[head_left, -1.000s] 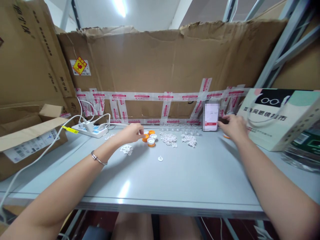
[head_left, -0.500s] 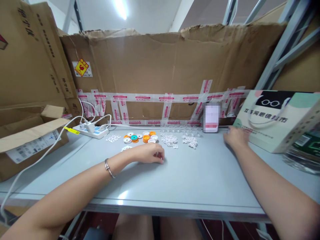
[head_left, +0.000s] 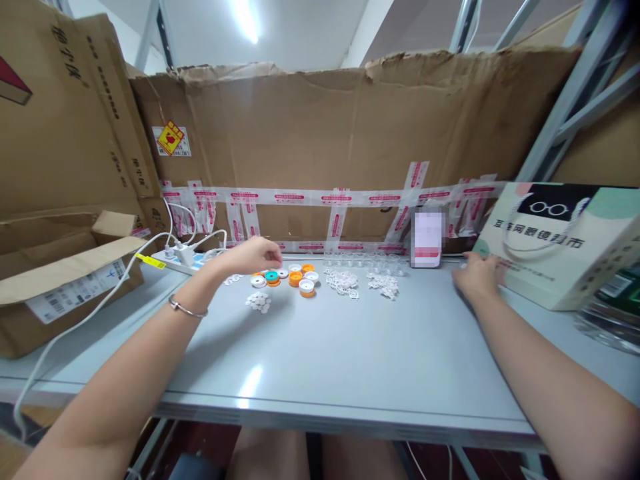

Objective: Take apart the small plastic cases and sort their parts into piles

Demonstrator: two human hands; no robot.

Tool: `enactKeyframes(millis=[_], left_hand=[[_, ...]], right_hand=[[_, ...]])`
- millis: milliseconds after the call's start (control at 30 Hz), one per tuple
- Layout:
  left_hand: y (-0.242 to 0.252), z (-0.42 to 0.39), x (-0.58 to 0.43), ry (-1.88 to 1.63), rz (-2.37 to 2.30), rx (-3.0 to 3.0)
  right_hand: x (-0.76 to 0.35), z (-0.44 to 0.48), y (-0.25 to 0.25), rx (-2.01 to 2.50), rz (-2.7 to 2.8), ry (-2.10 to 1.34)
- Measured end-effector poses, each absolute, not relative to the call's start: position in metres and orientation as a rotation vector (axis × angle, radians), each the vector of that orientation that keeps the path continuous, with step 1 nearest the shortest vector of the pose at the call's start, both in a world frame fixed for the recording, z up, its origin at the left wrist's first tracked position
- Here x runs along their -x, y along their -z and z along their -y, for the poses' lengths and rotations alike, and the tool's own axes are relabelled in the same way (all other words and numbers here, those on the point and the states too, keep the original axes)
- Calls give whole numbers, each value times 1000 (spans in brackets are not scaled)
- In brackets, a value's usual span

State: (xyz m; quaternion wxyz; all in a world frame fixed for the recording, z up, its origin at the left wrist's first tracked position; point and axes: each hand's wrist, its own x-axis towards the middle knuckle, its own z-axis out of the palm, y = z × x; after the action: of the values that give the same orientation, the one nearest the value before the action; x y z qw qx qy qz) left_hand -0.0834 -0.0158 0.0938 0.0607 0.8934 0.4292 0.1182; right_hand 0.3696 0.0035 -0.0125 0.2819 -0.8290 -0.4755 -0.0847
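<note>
the grey counter [head_left: 350,347] carries a printed box [head_left: 560,243] at its right edge; the right hand [head_left: 477,277] rests beside it, as half a second ago, grip unclear. the left hand [head_left: 253,255] has gone back from mid-counter to the far edge, fingers pinched above the orange caps [head_left: 297,277], contents unseen.

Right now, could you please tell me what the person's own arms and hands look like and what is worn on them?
Both arms are bare to past the elbow, with no sleeves or gloves in view. The left hand has a thin silver-coloured bangle round its wrist. The right hand shows no watch or bracelet; rings are too small to tell.
</note>
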Motion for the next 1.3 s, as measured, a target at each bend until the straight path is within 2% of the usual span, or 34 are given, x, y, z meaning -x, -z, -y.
enactKeyframes(millis=[200, 333, 567, 800, 933, 1033, 1133, 1300], left_hand=[[-101, -9, 156, 192, -1809, -2339], [-91, -15, 176, 364, -1973, -2125], [-79, -19, 177, 445, -2008, -2057], [-77, -17, 176, 445, -2027, -2015], [-89, -14, 175, 418, -2104, -2074], [-102, -7, 165, 350, -2173, -2167], [-110, 7, 139, 194, -2064, -2351], [-105, 45, 79, 132, -1365, -2519]], right_hand=[[-369, -6, 12, 2248, 1234, 210], [-366, -2, 11, 2233, 1240, 181], [-363, -1, 5, 2286, 1272, 129], [-350, 3, -24, 2346, 1592, -282], [-320, 26, -39, 2156, 1861, -590], [-283, 47, -49, 1830, 2231, -693], [-238, 65, -53, 1539, 2420, -677], [-181, 78, -38, 1199, 2404, -654]])
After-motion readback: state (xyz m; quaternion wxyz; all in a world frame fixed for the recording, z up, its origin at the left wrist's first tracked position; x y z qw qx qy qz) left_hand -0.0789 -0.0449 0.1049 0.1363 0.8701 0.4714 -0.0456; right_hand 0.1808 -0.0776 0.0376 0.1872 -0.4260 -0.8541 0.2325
